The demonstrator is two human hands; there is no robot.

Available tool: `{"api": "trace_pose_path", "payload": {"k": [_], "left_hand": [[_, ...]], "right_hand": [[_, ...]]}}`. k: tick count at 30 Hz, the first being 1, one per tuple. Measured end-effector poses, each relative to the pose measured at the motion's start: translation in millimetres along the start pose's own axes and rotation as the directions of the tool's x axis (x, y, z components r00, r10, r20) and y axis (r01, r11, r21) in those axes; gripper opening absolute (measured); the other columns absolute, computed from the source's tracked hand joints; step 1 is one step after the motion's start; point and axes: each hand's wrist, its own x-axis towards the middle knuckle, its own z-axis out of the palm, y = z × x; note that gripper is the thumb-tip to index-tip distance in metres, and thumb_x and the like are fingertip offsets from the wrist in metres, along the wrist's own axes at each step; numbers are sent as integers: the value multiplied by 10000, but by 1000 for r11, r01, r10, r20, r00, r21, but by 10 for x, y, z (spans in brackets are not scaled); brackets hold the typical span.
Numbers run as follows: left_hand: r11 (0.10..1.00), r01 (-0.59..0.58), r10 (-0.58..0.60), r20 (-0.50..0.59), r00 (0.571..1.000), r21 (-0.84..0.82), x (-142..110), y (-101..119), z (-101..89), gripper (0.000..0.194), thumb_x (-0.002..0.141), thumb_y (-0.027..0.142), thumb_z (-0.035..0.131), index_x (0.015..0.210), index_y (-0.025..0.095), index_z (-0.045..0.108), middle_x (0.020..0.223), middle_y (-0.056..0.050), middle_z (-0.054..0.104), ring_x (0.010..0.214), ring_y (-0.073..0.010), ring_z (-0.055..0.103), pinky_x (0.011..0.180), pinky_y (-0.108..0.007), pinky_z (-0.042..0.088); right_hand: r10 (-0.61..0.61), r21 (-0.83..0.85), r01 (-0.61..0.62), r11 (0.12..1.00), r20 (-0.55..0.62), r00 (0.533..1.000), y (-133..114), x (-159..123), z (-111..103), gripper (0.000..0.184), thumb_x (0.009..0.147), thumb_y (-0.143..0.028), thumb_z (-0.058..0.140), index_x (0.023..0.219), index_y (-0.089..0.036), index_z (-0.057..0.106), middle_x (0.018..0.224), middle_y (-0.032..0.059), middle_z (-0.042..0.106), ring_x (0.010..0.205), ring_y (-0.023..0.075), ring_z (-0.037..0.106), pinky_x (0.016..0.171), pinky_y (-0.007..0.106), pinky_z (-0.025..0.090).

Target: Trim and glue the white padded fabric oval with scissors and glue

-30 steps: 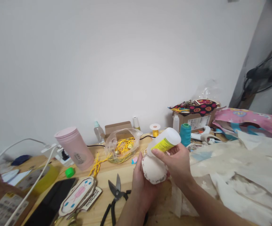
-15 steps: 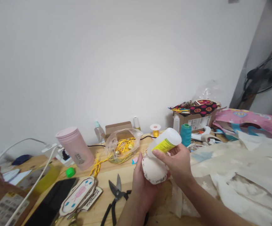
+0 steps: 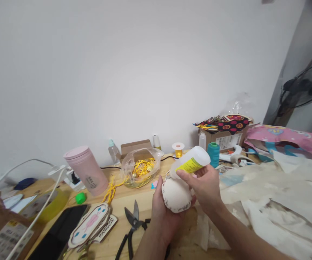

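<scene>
My left hand (image 3: pixel 163 213) is closed around a rounded cream-white piece (image 3: pixel 176 195) with a dark patterned edge; its exact kind I cannot make out. Above it, my right hand (image 3: pixel 203 184) grips a white plastic bottle (image 3: pixel 196 157) with a yellow-green label. The bottle is tipped, base up to the right, its lower end against the top of the white piece. The bottle's mouth is hidden. Black-handled shears (image 3: pixel 135 218) lie spread on the table just left of my left forearm.
Left of my hands are decorated flat plaques (image 3: pixel 89 225), a black phone (image 3: pixel 60 231), a green cap (image 3: pixel 80 197) and a pink tumbler (image 3: pixel 87 169). Behind stand a plastic bag of yellow cords (image 3: pixel 142 169) and a teal thread spool (image 3: pixel 213 155). Pale sheets (image 3: pixel 288 195) cover the right side.
The bottle and my right hand have shifted very slightly right and up. The white piece has turned or tilted a little in my left hand.
</scene>
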Motion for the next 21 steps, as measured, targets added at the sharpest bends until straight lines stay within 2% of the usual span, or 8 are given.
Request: {"api": "trace_pose_path", "payload": {"k": [2,5,9,14,18,21], "left_hand": [[1000,9,-8,37,999,-25,-3,5,-13,323,756,412,500,961,181,597,802,-75,696,710,-227,639,636,-362,461],[999,6,-1,95,995,-51,-14,10,-28,392,776,453,441,980,157,598,908,-130,678,843,-278,617,704,-429,448],[998,-10,16,82,997,-70,-27,28,-25,439,801,460,378,978,130,607,947,-167,664,911,-300,594,756,-464,430],[997,-42,43,24,999,-58,-19,36,-8,436,816,446,352,943,124,619,921,-169,670,914,-306,592,759,-476,428],[999,-30,30,3,1000,-39,-17,25,-5,437,806,456,371,932,119,617,902,-162,674,900,-303,596,755,-478,427],[1000,-4,4,9,1000,-12,-22,18,0,460,788,484,393,931,108,616,895,-166,674,880,-304,601,746,-476,429]], "right_hand": [[20,101,-17,995,-34,999,12,34,-6,363,510,-255,761,801,-159,567,818,36,666,792,203,619,689,313,501],[108,269,-82,960,-84,991,15,94,-5,359,528,-261,755,819,-155,572,785,16,665,748,168,621,678,276,499],[228,419,-177,891,-74,971,-11,132,6,324,543,-286,745,789,-150,583,751,12,670,679,154,628,635,258,514],[258,450,-216,866,-34,966,-44,126,26,309,552,-308,736,771,-152,583,742,23,680,696,180,643,613,264,533],[292,468,-260,845,3,956,-43,118,41,315,541,-302,742,754,-153,563,688,19,675,659,190,644,526,252,523],[288,432,-270,861,25,957,-16,106,42,332,559,-290,735,799,-149,554,710,22,675,611,178,636,458,237,494]]}}
